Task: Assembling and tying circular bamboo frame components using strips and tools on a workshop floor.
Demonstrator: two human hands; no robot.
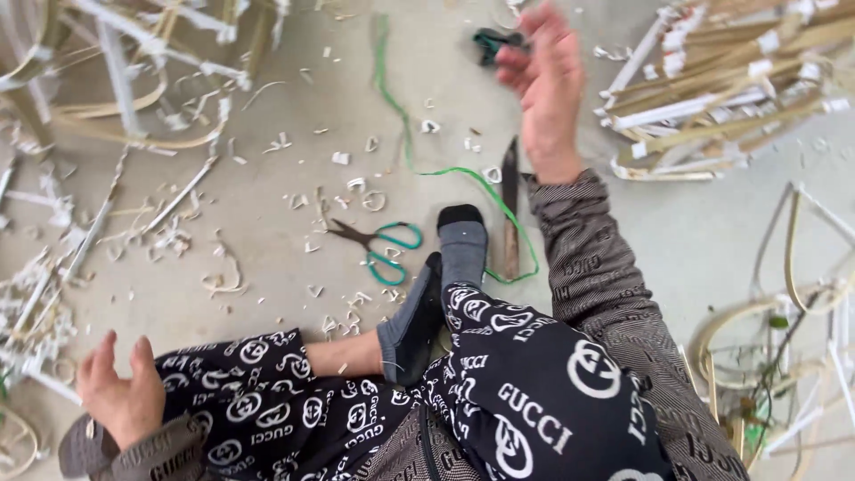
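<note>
Dark-green clippers [492,42] lie on the concrete floor [267,205] at the far end of the scene, well beyond the green-handled scissors [381,247], and the right hand [545,85] reaches to them, fingers [512,62] curling loosely about the handles but not visibly clenched; motion blur hides whether it grips. A snatch at this stretch could knock the tool away, I judge, or catch the green strap [396,116] trailing beside it. Nearer than the scissors, the left hand [120,392] rests open and empty at the knee, well apart from the clippers, near scattered cane shavings [223,276].
</note>
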